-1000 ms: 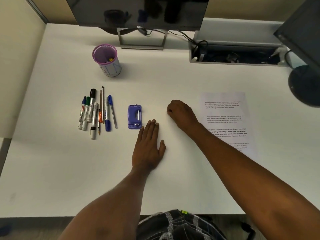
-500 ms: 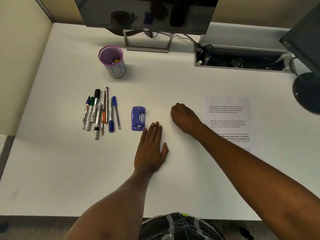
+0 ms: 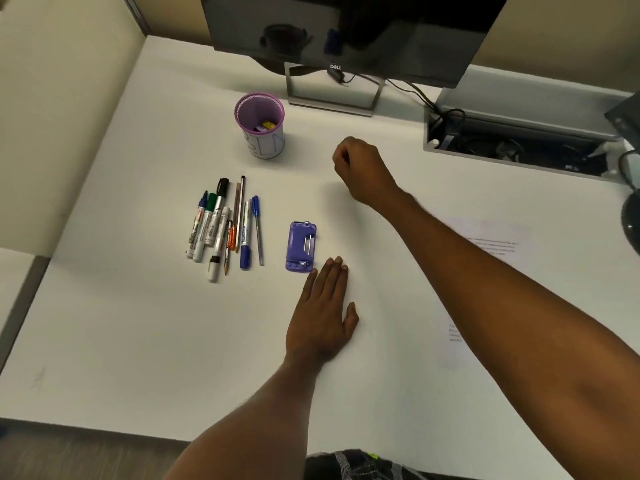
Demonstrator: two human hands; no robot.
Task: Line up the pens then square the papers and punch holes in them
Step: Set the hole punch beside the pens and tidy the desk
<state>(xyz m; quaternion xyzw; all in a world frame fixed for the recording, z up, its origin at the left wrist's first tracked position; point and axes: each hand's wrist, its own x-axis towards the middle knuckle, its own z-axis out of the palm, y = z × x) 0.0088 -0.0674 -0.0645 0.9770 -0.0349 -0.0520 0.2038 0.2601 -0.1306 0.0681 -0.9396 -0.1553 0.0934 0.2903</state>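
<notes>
Several pens and markers (image 3: 225,226) lie side by side in a loose row on the white desk (image 3: 138,323), their ends uneven. A purple hole punch (image 3: 301,246) lies just right of them. My left hand (image 3: 323,315) rests flat on the desk, fingers together, fingertips next to the punch's near right corner. My right hand (image 3: 362,169) hovers in a loose fist above the desk, farther back, right of the cup. The printed papers (image 3: 491,247) lie at the right, mostly hidden under my right forearm.
A purple mesh pen cup (image 3: 260,129) stands behind the pens. A monitor (image 3: 346,26) on its stand (image 3: 332,95) fills the back. A cable tray (image 3: 519,147) sits back right. A dark round base (image 3: 632,213) is at the right edge.
My right hand has lifted off the desk and moved away from me toward the back, still closed. My left hand stays flat beside the punch. The view has shifted right.
</notes>
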